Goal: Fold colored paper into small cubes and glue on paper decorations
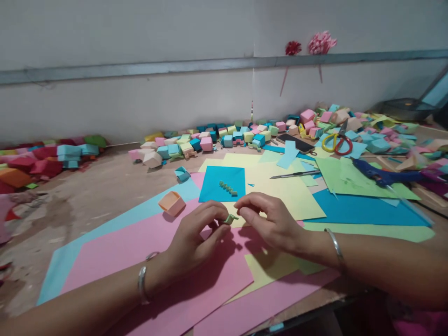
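Between the thumb and forefinger of my left hand (198,233) is a small folded piece of green paper (230,218). My right hand (271,219) is just right of it, with thumb and forefinger brought close together; whether anything is between them I cannot make out. Beyond my hands, several tiny green folded paper pieces (228,188) lie in a slanting row on a blue paper square (213,179). A peach paper box (171,204) rests left of the square, and a smaller blue paper box (182,174) sits behind it. Under my hands spreads a pink sheet (140,261).
A craft knife (294,175) lies on yellow paper (290,200). Scissors (338,143), a phone (297,143) and a blue glue gun (385,175) are at the right. Many coloured paper boxes (206,143) line the wall, with more (45,161) at the left.
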Demonstrator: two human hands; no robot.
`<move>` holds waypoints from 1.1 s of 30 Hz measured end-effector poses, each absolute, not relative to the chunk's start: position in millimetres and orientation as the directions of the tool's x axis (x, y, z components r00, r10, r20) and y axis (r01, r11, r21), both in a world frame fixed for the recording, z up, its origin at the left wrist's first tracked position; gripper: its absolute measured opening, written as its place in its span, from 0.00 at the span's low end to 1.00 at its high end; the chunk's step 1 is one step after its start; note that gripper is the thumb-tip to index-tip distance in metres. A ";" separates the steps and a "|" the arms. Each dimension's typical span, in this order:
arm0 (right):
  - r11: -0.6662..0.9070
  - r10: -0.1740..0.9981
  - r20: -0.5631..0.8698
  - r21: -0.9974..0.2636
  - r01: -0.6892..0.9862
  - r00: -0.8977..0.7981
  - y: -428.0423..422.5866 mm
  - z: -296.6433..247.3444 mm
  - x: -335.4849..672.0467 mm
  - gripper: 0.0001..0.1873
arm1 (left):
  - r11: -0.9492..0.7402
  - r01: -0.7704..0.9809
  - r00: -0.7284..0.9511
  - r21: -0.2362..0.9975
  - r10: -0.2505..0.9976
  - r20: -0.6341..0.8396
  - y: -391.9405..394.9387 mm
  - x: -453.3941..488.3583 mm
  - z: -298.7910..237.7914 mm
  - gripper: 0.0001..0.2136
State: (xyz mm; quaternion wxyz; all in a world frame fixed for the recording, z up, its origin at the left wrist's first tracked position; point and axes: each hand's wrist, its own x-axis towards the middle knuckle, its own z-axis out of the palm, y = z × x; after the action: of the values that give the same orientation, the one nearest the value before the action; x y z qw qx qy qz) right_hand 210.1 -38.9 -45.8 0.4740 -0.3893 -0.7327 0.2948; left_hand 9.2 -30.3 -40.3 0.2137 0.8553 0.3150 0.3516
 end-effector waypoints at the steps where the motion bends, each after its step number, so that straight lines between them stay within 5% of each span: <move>1: 0.545 0.835 0.480 -0.786 0.291 -0.269 -39.5 -46.1 209.3 0.08 | -0.708 0.398 0.564 0.584 0.690 0.453 -31.2 8.9 -41.6 0.03; 8: 0.683 0.730 0.594 -0.639 0.354 -0.338 -42.0 -49.8 205.2 0.06 | -0.640 0.466 0.471 0.611 0.764 0.441 -35.1 7.3 -46.5 0.09; 12: 0.382 0.914 0.334 -0.900 0.209 -0.230 -38.8 -54.3 202.8 0.03 | -0.493 0.314 0.281 0.811 0.864 0.417 -30.8 10.2 -43.2 0.22; 16: 0.071 0.972 0.078 -0.997 -0.041 -0.220 -38.6 -59.8 195.1 0.05 | -0.325 0.305 0.338 0.895 0.916 0.217 -27.8 13.6 -38.7 0.07; 18: 0.074 0.968 0.079 -0.997 -0.031 -0.237 -40.4 -62.7 191.6 0.05 | -0.359 0.321 0.362 0.876 0.902 0.237 -28.3 14.0 -37.3 0.01; 23: 0.168 0.938 0.135 -0.983 0.078 -0.320 -39.9 -61.8 194.8 0.03 | -0.385 0.311 0.426 0.869 0.874 0.235 -31.3 13.0 -36.0 0.07; 33: 0.208 0.963 0.175 -0.965 0.157 -0.203 -33.2 -46.5 207.0 0.03 | -0.411 0.367 0.491 0.835 0.848 0.202 -32.1 13.1 -39.2 0.03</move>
State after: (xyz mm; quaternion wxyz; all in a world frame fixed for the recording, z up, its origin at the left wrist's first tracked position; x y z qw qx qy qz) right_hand 207.0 -33.2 -46.5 0.4506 -0.4421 -0.6333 0.4476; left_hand 13.1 -32.1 -39.2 0.3765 0.7769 0.3908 0.3193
